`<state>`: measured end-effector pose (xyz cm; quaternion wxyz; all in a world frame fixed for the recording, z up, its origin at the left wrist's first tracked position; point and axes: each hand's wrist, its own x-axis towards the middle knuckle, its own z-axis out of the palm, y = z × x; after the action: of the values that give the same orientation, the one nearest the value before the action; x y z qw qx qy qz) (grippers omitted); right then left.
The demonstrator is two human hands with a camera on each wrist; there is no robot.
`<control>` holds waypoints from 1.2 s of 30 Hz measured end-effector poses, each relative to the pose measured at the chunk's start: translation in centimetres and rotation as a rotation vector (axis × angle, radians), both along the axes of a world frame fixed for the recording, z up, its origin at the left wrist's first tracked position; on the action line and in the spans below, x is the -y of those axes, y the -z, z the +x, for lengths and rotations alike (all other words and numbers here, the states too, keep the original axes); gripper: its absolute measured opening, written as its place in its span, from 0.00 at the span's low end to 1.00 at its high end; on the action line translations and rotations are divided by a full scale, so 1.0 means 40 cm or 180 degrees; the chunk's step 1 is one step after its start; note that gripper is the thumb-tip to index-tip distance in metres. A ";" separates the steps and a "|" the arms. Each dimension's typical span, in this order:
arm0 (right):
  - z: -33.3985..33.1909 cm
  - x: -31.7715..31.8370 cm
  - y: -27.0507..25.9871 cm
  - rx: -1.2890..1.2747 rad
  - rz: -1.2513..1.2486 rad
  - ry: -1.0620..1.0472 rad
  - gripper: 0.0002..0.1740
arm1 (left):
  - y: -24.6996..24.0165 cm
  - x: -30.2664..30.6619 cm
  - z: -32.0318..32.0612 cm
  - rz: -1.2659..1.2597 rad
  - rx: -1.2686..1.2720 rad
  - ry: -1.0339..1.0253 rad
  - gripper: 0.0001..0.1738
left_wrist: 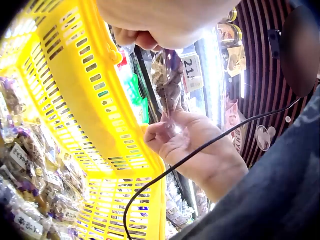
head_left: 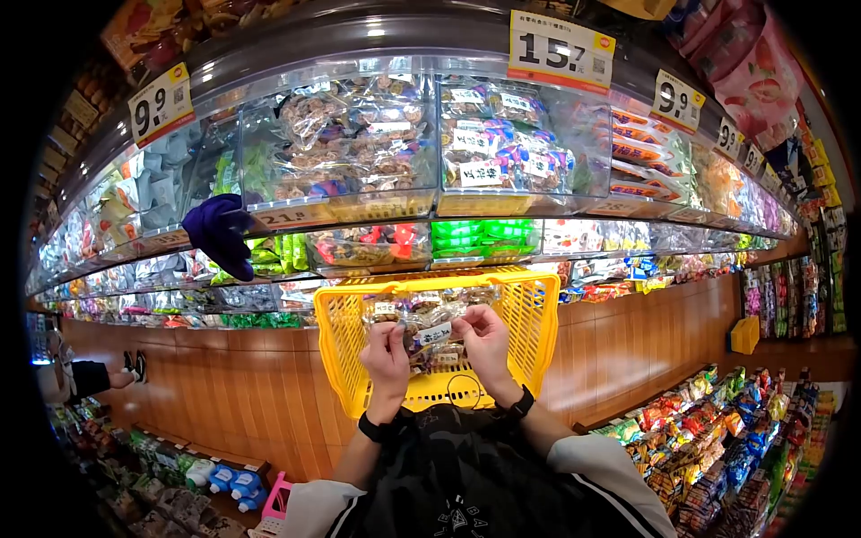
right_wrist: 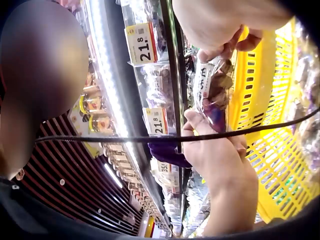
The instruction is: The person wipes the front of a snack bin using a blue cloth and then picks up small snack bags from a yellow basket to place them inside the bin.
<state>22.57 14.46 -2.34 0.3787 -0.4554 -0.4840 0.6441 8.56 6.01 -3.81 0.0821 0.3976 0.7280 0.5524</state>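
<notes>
Between my two hands, over the yellow shopping basket (head_left: 529, 314), is a small clear snack packet (head_left: 434, 334) with a white label of dark characters. My left hand (head_left: 387, 363) pinches one end of it. Thumb and fingers of my right hand (head_left: 487, 348) pinch the opposite end. Brown dried pieces and a purple patch show through the packet (right_wrist: 220, 85) in the right wrist view. Several similar packets (left_wrist: 25, 160) lie inside the basket below, some with white labels.
Shelf bins of bagged snacks (head_left: 350, 143) run in front, with price tags (head_left: 561, 51) above. A purple glove-like thing (head_left: 218, 235) hangs at the shelf edge. Snack bags (head_left: 717, 439) fill a display behind right. Another person's legs (head_left: 103, 375) show at left. A dark cord (left_wrist: 200, 147) crosses the wrist views.
</notes>
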 end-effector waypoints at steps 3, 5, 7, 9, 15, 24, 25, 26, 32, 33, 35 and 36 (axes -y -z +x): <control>0.011 0.012 -0.004 0.0150 0.0463 0.0097 0.06 | -0.001 0.003 0.013 0.0049 0.0661 0.0026 0.11; 0.017 0.024 -0.003 0.0231 0.0871 0.0176 0.05 | 0.000 0.003 0.021 0.0092 0.1161 0.0054 0.12; 0.014 0.032 -0.006 -0.0075 0.1339 0.0312 0.04 | -0.003 0.000 0.024 0.0465 0.1565 0.0141 0.14; 0.006 0.019 -0.022 -0.0200 0.0841 0.0117 0.04 | -0.004 -0.005 0.024 0.0601 0.1518 0.0179 0.14; -0.013 0.010 -0.046 -0.1044 -0.0962 0.0006 0.07 | 0.008 -0.014 0.030 0.0609 0.1233 0.0390 0.14; -0.042 -0.008 -0.050 0.0197 0.0545 0.0278 0.10 | -0.003 -0.009 0.040 0.0531 0.1201 0.0183 0.13; -0.042 -0.011 -0.045 0.0197 0.0544 0.0273 0.10 | -0.008 -0.007 0.043 0.0436 0.1203 0.0164 0.13; -0.042 -0.015 -0.040 0.0381 0.0936 0.0319 0.11 | -0.013 -0.009 0.048 0.0439 0.1203 0.0158 0.13; -0.013 -0.025 -0.012 0.0750 0.1349 0.0213 0.08 | 0.018 -0.010 0.049 0.0447 0.1534 0.0112 0.12; -0.007 -0.025 -0.014 0.0760 0.1833 0.0345 0.06 | 0.015 -0.008 0.046 0.0471 0.1523 0.0171 0.11; 0.062 -0.071 0.012 -0.0202 0.1734 0.1029 0.08 | -0.006 -0.017 0.008 0.0710 0.2288 -0.0461 0.10; 0.142 -0.132 0.033 -0.1159 0.1102 0.1542 0.09 | -0.017 -0.014 -0.044 0.0914 0.3052 -0.1183 0.09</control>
<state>28.26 19.74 -3.68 0.6724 -0.3637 -0.3884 0.5146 6.80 6.55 -3.15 0.2511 -0.0278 0.5840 0.7714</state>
